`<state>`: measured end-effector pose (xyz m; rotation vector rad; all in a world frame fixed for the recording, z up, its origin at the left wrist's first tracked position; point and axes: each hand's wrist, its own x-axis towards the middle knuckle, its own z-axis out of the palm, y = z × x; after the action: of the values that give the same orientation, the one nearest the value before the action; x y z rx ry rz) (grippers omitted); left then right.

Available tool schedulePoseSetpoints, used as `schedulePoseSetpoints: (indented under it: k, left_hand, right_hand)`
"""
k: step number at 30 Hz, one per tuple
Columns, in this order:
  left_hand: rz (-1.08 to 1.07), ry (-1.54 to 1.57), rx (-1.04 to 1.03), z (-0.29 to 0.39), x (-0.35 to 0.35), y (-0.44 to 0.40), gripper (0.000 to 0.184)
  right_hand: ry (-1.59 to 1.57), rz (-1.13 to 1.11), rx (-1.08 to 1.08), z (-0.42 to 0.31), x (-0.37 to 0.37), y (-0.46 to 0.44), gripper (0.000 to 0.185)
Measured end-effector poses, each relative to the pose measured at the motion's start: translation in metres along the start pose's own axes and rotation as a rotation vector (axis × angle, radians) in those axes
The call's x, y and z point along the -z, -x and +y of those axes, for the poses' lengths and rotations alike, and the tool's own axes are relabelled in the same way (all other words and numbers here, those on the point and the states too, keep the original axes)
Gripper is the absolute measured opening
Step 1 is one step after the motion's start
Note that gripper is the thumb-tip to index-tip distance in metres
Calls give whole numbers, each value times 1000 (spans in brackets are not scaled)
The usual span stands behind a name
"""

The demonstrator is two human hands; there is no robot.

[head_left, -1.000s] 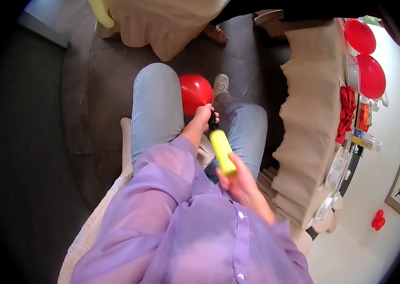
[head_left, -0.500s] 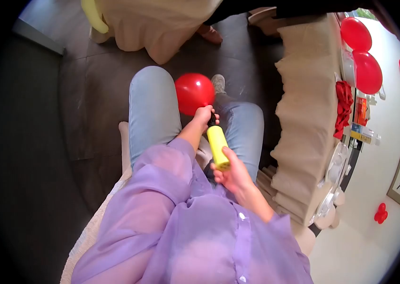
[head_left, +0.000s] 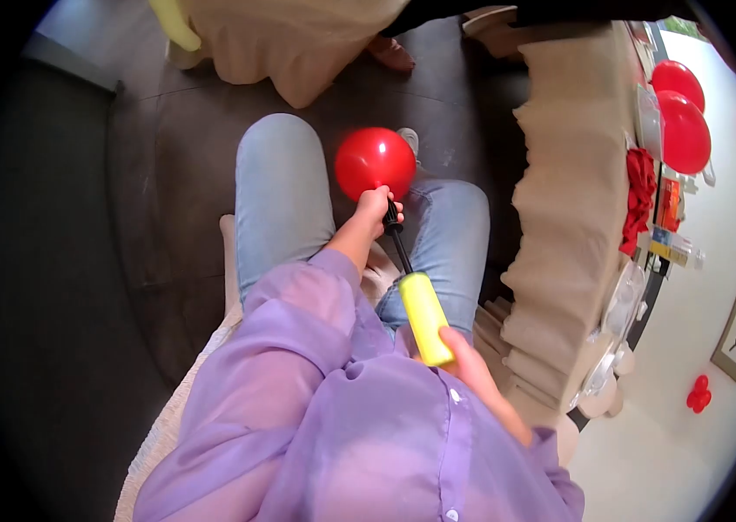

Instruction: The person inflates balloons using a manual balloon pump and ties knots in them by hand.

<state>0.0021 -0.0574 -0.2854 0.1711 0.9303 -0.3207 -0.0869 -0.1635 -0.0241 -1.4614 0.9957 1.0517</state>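
My left hand (head_left: 378, 210) is closed round the black end of a balloon pump, right at the neck of a round, inflated red balloon (head_left: 375, 162). The balloon sits just beyond my fingers, between my knees. Toward my lap, my right hand (head_left: 462, 350) grips the lower end of the pump's yellow barrel (head_left: 426, 319). A thin black rod (head_left: 402, 250) shows between the barrel and the black end. My fingers hide the balloon's neck and the nozzle.
On my right runs a table with a beige cloth (head_left: 551, 209). It bears red balloons (head_left: 684, 132), a heap of red cloth-like material (head_left: 638, 198) and clear plastic packs (head_left: 623, 300). Ahead is another draped table (head_left: 285, 43) with a yellow balloon (head_left: 174, 24); a person's foot (head_left: 391, 54) is beside it.
My right hand has drawn the yellow barrel back toward my body, exposing the black rod. The red balloon has shifted slightly right, with my left hand still at its neck.
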Motion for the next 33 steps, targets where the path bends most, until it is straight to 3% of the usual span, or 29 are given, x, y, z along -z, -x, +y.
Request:
schedulePoseSetpoints:
  k: [3,4,7,10,12,16,18,20,25,27,29,33]
  left_hand:
    - [73,7,-70,7,4,0,19]
    - [-18,89,-20,9,4,0,19]
    - [-91,-5,-16,13,3,-5,19]
    - [-87,-27,68,4,-6,11,21]
    - [-81,-82,65,3,-1,8,21]
    - [-57,39,32,11,8,4,23]
    - [-145,16,66,14,5,2,23]
    - [-216,29,67,20,9,-3,24]
    - [-121,-20,43,13,-6,10,21]
    - [-111,15,48,12,6,0,21]
    - [-148,57,60,13,11,-12,22]
    - [-282,80,18,20,11,-18,25]
  right_hand:
    - [71,-201,-10,-12,2,-22,34]
    - [142,-251,-53,-21,-3,-45,37]
    - [143,-153,97,-20,-26,-80,34]
    - [2,-207,20,-15,-9,-25,34]
    - [-11,-60,-45,-8,-2,8,34]
    - [-57,-153,-48,-12,4,-21,34]
    - [101,-267,55,-15,-3,-67,34]
    - [137,-239,138,-12,-25,-86,34]
    - [-4,-239,-23,-12,2,-9,32]
    - [-197,-119,-65,-6,1,2,32]
    - [49,-227,-48,-18,1,-28,33]
    - [163,-229,135,-30,-17,-89,32]
